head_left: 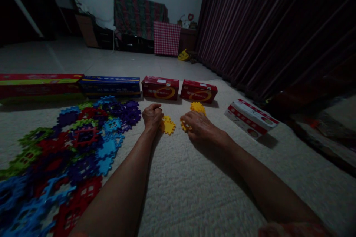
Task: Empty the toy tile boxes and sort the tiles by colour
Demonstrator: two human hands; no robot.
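My left hand [152, 117] is curled closed, gripping the edge of a yellow toothed plastic building piece [168, 126] that sticks out to its right. Across a short gap, my right hand [198, 123] pinches a second yellow toothed piece [184, 126] between its fingertips; much of that piece is covered by the hand. Just beyond the right hand lie more yellow toothed pieces [198, 107], partly hidden by it. To the left of my left arm spreads a large heap of interlocking pieces [83, 133] in purple, red, blue and green.
A row of boxes stands beyond my hands: a long red and green box [41, 87], a blue box [111, 87] and two red boxes [160, 88] [198, 91]. A white and red box [251, 118] sits at the right. Pale quilted cloth [172, 189] lies underneath. Dark curtains [250, 26] hang at right.
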